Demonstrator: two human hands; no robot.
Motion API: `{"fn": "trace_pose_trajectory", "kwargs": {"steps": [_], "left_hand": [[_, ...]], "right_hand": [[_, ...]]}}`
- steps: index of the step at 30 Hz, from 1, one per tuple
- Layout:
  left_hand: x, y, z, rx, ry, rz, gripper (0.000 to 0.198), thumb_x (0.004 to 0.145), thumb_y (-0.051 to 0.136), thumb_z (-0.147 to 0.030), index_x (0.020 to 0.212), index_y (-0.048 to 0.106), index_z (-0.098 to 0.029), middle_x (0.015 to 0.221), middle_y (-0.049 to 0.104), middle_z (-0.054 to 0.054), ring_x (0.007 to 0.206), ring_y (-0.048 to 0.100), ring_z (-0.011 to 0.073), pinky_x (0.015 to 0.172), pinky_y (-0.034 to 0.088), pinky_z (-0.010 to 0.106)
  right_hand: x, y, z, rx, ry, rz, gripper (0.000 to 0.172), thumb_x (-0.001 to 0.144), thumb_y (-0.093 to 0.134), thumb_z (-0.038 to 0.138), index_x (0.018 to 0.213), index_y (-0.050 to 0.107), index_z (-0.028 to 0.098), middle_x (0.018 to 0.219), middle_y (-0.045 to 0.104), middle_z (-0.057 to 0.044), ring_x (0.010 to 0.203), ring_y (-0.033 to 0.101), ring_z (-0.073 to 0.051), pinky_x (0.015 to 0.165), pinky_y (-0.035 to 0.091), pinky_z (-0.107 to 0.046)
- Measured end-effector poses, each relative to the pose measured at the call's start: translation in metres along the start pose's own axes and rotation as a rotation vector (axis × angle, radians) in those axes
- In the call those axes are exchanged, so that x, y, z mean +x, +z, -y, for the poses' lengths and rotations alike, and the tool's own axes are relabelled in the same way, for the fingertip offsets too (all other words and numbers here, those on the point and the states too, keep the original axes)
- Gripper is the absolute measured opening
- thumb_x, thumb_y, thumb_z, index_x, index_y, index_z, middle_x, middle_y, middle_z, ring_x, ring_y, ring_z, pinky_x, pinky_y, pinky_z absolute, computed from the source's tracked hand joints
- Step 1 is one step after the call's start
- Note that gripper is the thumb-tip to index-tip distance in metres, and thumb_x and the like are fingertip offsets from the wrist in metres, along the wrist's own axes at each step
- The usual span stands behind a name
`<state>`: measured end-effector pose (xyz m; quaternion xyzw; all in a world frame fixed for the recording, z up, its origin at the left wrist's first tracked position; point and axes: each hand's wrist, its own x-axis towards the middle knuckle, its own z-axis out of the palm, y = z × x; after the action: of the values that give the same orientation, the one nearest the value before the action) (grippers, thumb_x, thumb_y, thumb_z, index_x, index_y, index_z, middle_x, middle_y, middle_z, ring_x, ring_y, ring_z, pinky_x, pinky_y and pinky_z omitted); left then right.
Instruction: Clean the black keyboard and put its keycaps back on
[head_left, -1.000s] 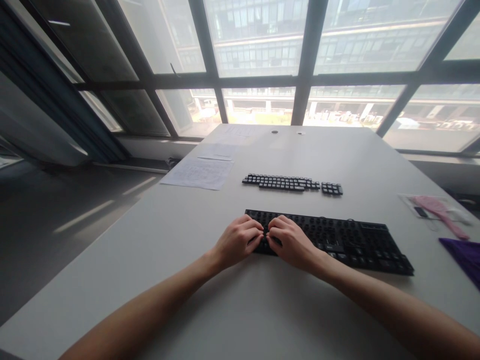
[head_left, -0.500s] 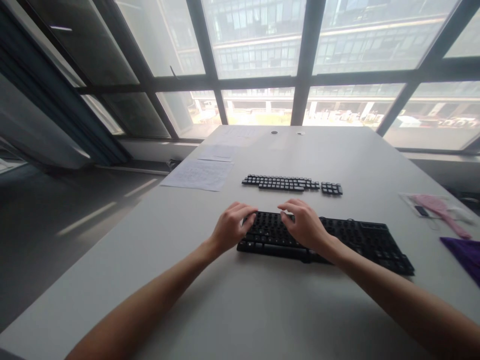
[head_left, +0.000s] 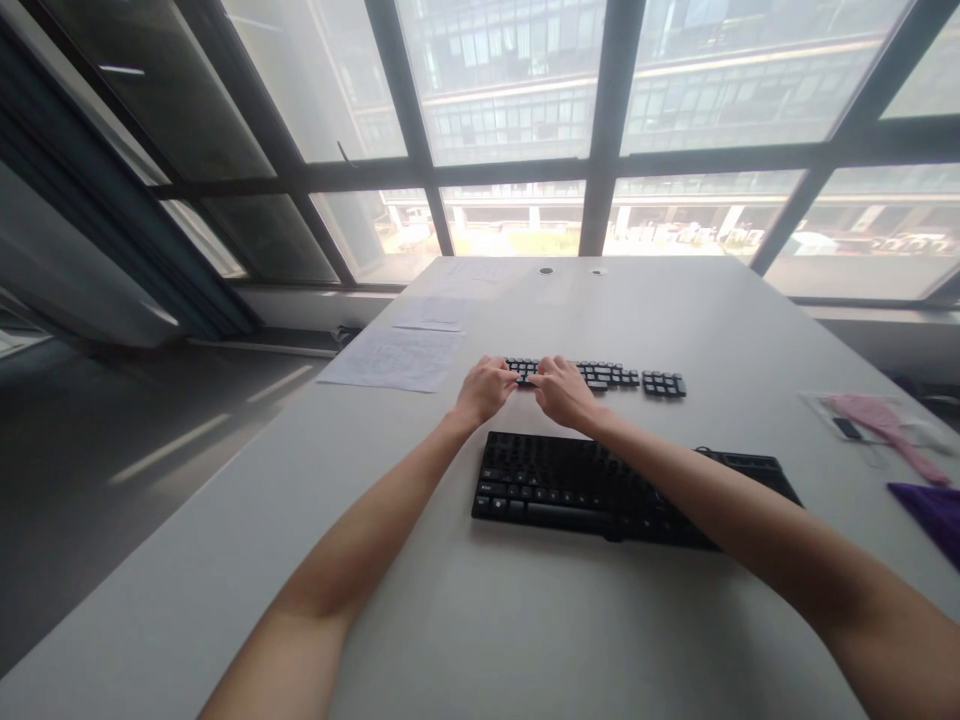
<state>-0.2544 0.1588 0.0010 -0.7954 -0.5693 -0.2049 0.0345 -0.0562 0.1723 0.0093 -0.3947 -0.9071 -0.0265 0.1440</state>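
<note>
A black keyboard base [head_left: 570, 490] lies on the white table [head_left: 465, 620] in front of me, most of its keycaps off. Beyond it, loose black keycaps [head_left: 630, 378] lie laid out in rows like a keyboard. Both my arms reach over the base to the left end of those rows. My left hand [head_left: 486, 390] and my right hand [head_left: 561, 390] are side by side there, fingers curled and pinched together on the keycaps. What each pinch holds is too small to make out.
Printed paper sheets [head_left: 396, 357] lie at the table's left edge. A pink brush in a clear bag [head_left: 877, 420] and a purple cloth [head_left: 934, 505] sit at the right. Large windows [head_left: 517, 100] stand behind the table's far end.
Both hands left the front of the keyboard base, lifted over it and moved forward to the left end of the loose keycap rows.
</note>
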Motion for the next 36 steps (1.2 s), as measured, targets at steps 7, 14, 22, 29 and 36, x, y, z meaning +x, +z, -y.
{"fn": "trace_pose_trajectory", "kwargs": {"steps": [7, 14, 22, 29, 36], "left_hand": [[-0.001, 0.004, 0.000, -0.025, -0.011, -0.004, 0.015, 0.088, 0.069, -0.025, 0.095, 0.082, -0.024, 0.097, 0.068, 0.007, 0.098, 0.057, 0.0242, 0.091, 0.050, 0.036], [-0.003, 0.003, -0.002, -0.083, 0.002, -0.001, 0.012, 0.087, 0.069, -0.022, 0.086, 0.081, -0.023, 0.099, 0.076, 0.004, 0.096, 0.061, 0.0225, 0.091, 0.050, 0.034], [-0.004, 0.004, -0.005, -0.125, -0.062, -0.010, 0.009, 0.084, 0.071, -0.024, 0.084, 0.080, -0.023, 0.088, 0.078, 0.004, 0.094, 0.063, 0.0246, 0.088, 0.052, 0.035], [-0.018, -0.018, -0.010, -0.165, -0.106, -0.031, 0.005, 0.082, 0.074, -0.024, 0.081, 0.079, -0.022, 0.087, 0.078, 0.003, 0.088, 0.065, 0.0227, 0.087, 0.051, 0.034], [-0.056, -0.065, -0.053, -0.377, -0.173, 0.012, 0.007, 0.079, 0.078, -0.028, 0.083, 0.082, -0.024, 0.071, 0.074, -0.002, 0.066, 0.059, 0.0153, 0.071, 0.048, 0.028]], "right_hand": [[0.005, 0.011, 0.000, 0.011, -0.046, -0.029, 0.024, 0.095, 0.054, 0.020, 0.101, 0.077, 0.020, 0.118, 0.060, -0.015, 0.112, 0.045, -0.031, 0.090, 0.035, -0.041], [0.009, 0.011, 0.000, 0.026, -0.057, -0.005, 0.025, 0.097, 0.053, 0.018, 0.101, 0.077, 0.020, 0.116, 0.065, -0.013, 0.111, 0.044, -0.029, 0.091, 0.032, -0.041], [0.019, 0.013, 0.001, -0.004, -0.076, 0.008, 0.021, 0.097, 0.055, 0.020, 0.096, 0.076, 0.018, 0.105, 0.071, -0.012, 0.107, 0.048, -0.029, 0.091, 0.028, -0.041], [0.026, 0.009, 0.011, -0.012, -0.060, 0.010, 0.021, 0.095, 0.053, 0.015, 0.093, 0.074, 0.015, 0.101, 0.072, -0.015, 0.106, 0.050, -0.029, 0.092, 0.028, -0.042], [0.011, -0.010, 0.016, 0.100, 0.038, -0.056, 0.022, 0.094, 0.052, 0.017, 0.092, 0.074, 0.017, 0.098, 0.074, -0.012, 0.100, 0.057, -0.027, 0.089, 0.035, -0.039]]}}
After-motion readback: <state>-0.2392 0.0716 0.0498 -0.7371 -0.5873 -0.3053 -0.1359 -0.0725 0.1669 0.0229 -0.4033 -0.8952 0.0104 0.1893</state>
